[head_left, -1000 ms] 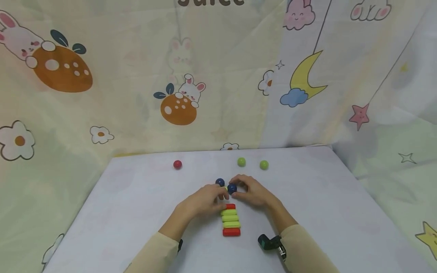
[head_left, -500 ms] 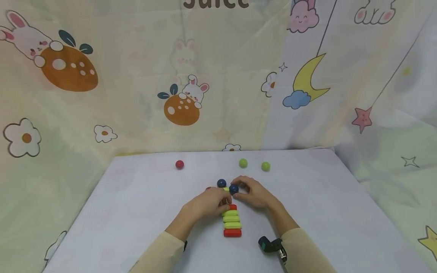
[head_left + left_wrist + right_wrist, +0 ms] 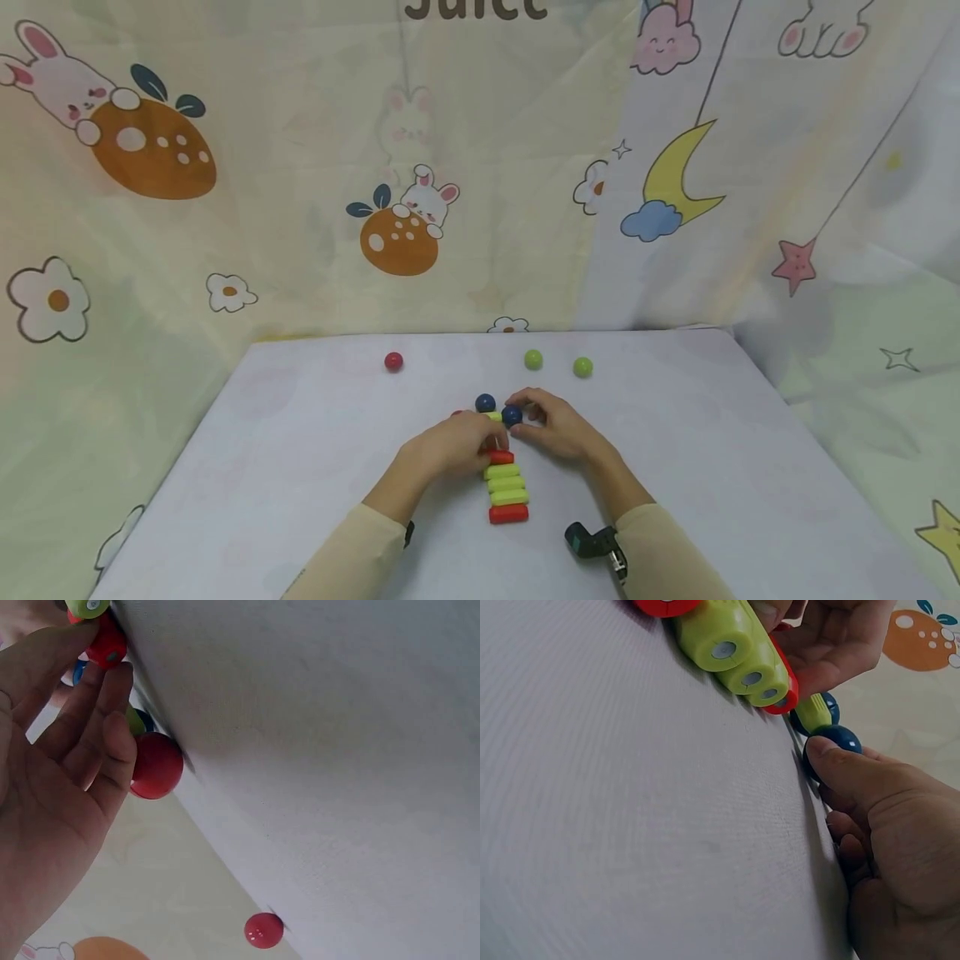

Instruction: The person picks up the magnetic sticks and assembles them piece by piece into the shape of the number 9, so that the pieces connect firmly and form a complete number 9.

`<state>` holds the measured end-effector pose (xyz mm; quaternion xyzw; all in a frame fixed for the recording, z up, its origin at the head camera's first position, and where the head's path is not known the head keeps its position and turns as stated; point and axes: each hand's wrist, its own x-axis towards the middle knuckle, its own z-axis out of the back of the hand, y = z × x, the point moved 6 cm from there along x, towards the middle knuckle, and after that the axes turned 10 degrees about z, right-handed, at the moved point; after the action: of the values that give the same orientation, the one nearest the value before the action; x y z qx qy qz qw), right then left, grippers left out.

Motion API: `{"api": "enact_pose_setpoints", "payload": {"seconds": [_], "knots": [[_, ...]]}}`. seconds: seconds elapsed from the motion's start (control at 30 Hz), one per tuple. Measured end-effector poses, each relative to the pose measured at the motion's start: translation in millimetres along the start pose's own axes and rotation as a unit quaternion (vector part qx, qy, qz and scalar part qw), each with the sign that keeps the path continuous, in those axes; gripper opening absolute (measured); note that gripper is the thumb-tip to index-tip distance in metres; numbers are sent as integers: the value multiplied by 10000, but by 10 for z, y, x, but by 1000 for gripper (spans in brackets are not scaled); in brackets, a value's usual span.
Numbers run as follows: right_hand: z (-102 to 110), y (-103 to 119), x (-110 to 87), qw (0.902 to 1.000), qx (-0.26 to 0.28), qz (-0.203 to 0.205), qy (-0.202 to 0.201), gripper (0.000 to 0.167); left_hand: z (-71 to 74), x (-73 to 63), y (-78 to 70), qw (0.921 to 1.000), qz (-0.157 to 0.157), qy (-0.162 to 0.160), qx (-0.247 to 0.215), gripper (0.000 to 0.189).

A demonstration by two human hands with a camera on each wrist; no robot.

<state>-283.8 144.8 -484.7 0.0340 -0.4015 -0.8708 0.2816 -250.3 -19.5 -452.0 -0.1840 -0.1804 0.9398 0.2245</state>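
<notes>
My left hand [image 3: 459, 443] pinches the end of the far red rod [image 3: 501, 457] between thumb and fingers. Toward me from it lie several yellow-green rods [image 3: 505, 483], lined up side by side, with another red rod [image 3: 508, 514] at the near end. My right hand [image 3: 558, 425] pinches a dark blue ball [image 3: 838, 747] between thumb and fingers. That ball sits at one end of another yellow-green rod [image 3: 814, 714], and a second dark blue ball [image 3: 485, 403] lies beside it. Close to my left little finger is a red ball [image 3: 157, 766], mostly hidden in the head view.
Toward the back of the white table [image 3: 300, 467] lie a separate red ball [image 3: 393, 362] and two green balls [image 3: 533, 359]. A printed cloth [image 3: 285, 167] hangs behind the table's far edge.
The far red rod has shifted slightly left and toward me under my left hand. The row of rods has moved a little with it. My right hand stays at the blue ball.
</notes>
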Motion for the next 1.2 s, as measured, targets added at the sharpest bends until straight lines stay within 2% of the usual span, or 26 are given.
{"api": "enact_pose_setpoints", "payload": {"seconds": [0.1, 0.27, 0.5, 0.73, 0.93, 1.2], "knots": [[-3, 1, 3, 10000, 5, 11, -43, 38, -14, 4, 18, 10000, 23, 14, -12, 21], [3, 24, 14, 10000, -62, 17, -55, 38, 6, -7, 91, 9996, 22, -138, -241, 27], [15, 20, 16, 9999, -102, 24, -90, 39, 105, -84, 204, 9984, 20, -331, -462, 34], [17, -2, 24, 9999, -109, 31, -86, 39, 170, -176, 288, 9976, -22, -466, -514, 31], [27, -21, 12, 9998, -46, -70, -183, 38, 173, -212, 350, 9966, -72, -526, -627, 35], [-16, -26, -8, 9998, 33, -175, -113, 38, 132, -303, 480, 9957, 28, -495, -784, 40]]}}
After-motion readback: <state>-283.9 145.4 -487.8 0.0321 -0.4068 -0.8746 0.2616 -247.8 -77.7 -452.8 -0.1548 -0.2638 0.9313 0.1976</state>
